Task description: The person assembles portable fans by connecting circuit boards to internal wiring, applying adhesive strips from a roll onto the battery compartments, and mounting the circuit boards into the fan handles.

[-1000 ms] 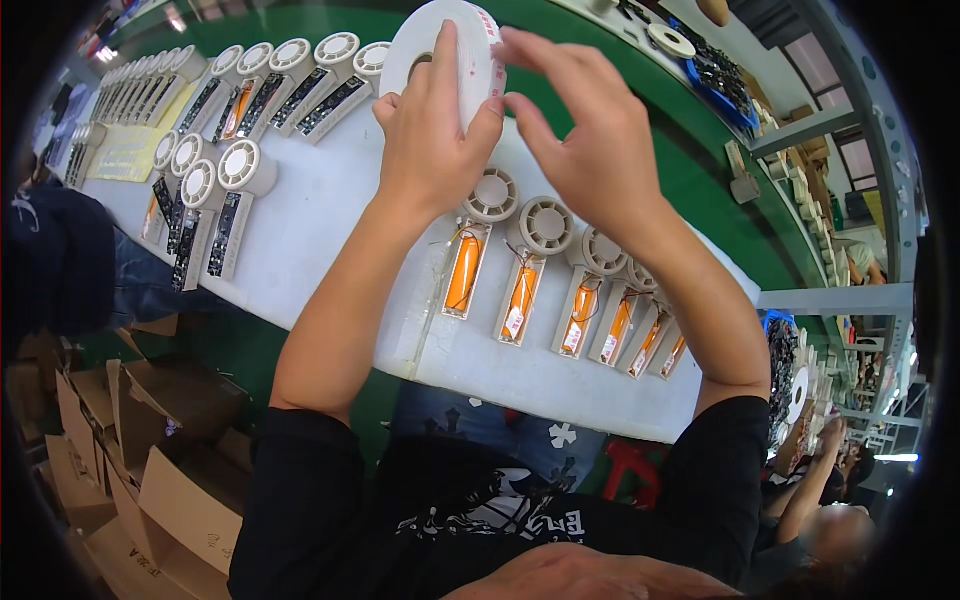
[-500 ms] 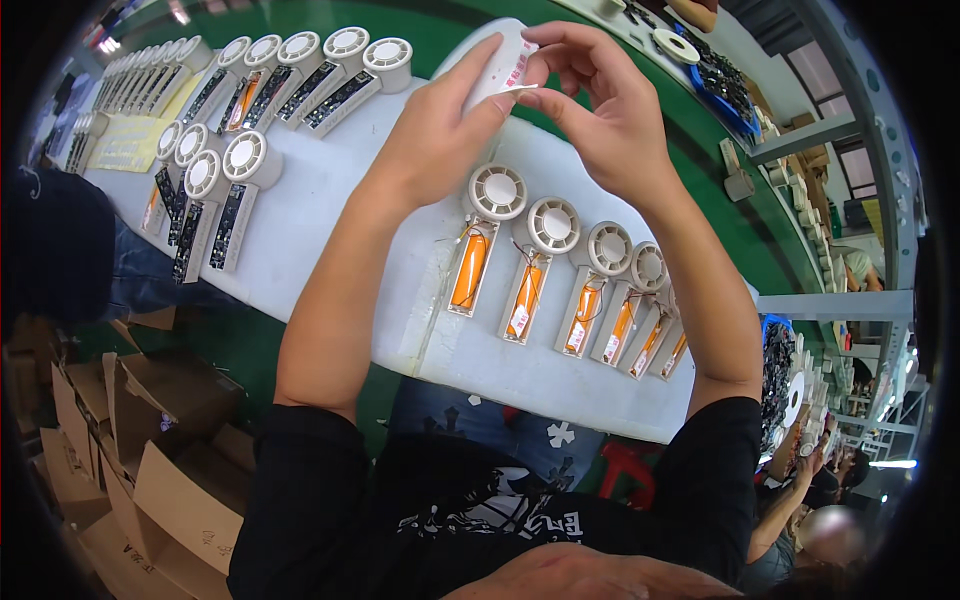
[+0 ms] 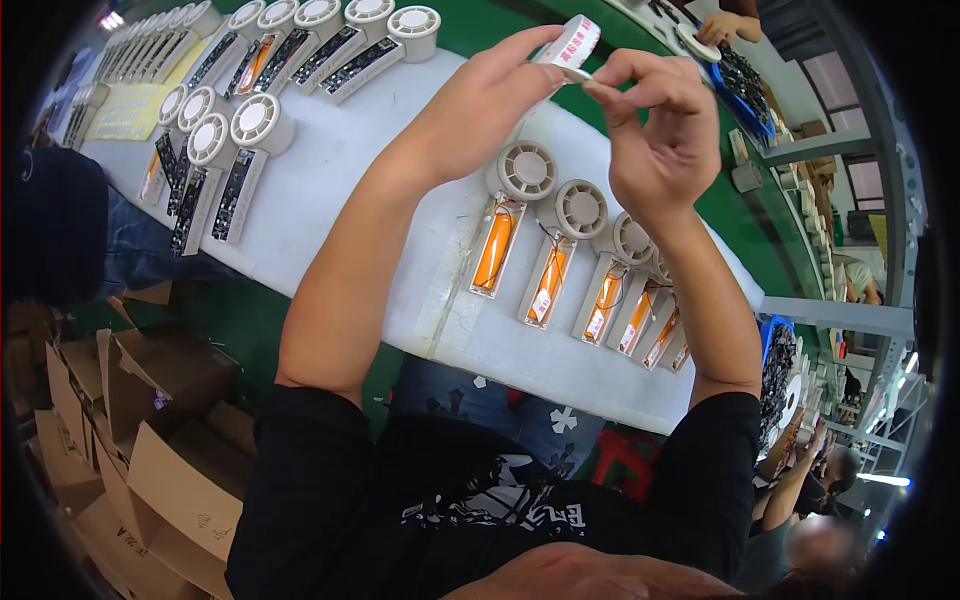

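A roll of white tape with red print (image 3: 576, 40) is gripped by my left hand (image 3: 470, 120), its fingers around the roll and the thumb near the tape's loose end. My right hand (image 3: 662, 130) pinches at that end with thumb and forefinger, just right of the roll. Below both hands stands a row of white handheld fans (image 3: 527, 170) with round grilles and opened handles. An orange cylindrical battery (image 3: 493, 248) and thin wires lie in the nearest handle. Several batteries further right carry a white label with red marks (image 3: 541, 304). My right forearm hides part of that row.
More fans (image 3: 258, 122) with dark circuit boards in their handles stand at the left, beside a yellow sheet (image 3: 125, 118). Cardboard boxes (image 3: 185, 480) lie lower left. A blue tray of black parts (image 3: 740, 95) sits at the far right, with another person's hand (image 3: 725, 28) near it.
Both my hands have shifted right and slightly down with the tape roll, which now shows more edge-on. Another person's hand has come further into view at the top right.
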The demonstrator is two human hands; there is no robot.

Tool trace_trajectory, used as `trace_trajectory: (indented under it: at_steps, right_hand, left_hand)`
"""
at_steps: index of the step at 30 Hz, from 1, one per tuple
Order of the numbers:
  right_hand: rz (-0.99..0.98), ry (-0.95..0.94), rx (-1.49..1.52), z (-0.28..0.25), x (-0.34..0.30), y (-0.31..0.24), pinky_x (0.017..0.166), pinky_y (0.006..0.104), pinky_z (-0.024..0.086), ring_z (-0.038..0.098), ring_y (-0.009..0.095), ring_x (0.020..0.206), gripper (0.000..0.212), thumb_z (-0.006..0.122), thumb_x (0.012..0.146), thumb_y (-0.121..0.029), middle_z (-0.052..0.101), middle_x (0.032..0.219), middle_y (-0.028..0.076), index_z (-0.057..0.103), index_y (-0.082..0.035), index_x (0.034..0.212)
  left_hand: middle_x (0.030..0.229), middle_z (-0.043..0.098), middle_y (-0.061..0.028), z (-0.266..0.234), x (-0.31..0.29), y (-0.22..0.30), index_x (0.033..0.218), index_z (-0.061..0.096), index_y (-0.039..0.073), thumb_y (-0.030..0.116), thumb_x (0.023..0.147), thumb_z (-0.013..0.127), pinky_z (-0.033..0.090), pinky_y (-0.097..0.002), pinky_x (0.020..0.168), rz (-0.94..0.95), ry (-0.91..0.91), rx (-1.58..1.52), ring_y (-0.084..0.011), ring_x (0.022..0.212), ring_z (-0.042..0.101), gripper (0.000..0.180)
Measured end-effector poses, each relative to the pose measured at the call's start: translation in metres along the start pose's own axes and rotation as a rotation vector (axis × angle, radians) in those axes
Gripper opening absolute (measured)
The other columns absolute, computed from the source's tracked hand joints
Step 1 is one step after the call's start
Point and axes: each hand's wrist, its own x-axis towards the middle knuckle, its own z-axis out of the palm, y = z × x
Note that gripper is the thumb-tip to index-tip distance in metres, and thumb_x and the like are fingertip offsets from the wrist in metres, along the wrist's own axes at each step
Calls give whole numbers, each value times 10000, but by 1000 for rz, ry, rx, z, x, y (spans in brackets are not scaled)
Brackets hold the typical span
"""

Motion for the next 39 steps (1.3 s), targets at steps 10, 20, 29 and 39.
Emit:
trace_trajectory:
  at_steps: [10,20,29,39]
  right_hand:
    - [594,316,387,-38,34,-17,871,262,474,609,142,926,294,685,942,39,665,1061,96,554,-16,1199]
    - [1002,-628,191,4,-1,-97,769,242,442,537,70,803,427,747,830,42,660,903,3,592,-19,1223]
    - [1221,-744,157,21,-18,-108,665,332,503,632,175,668,303,692,849,8,733,872,74,597,-11,1136]
    - [1087,-776,9,34,-34,-106,716,299,459,537,126,744,310,756,816,6,686,832,20,613,-50,1086]
  left_hand:
    - [1266,631,-156,-4,-3,15,1498,397,-51,271,1018,521,446,-332,987,36,172,-15,-205,1149,586,591]
    - [1366,572,-250,2,-3,22,1494,356,-104,263,1048,452,385,-352,1106,116,233,145,-281,1293,542,586]
    - [1375,553,-333,0,2,12,1474,356,-131,281,1026,486,398,-380,1106,67,238,166,-367,1327,543,623]
    - [1322,549,-402,4,-14,11,1440,390,-139,294,989,543,432,-436,1082,317,276,622,-481,1285,545,644]
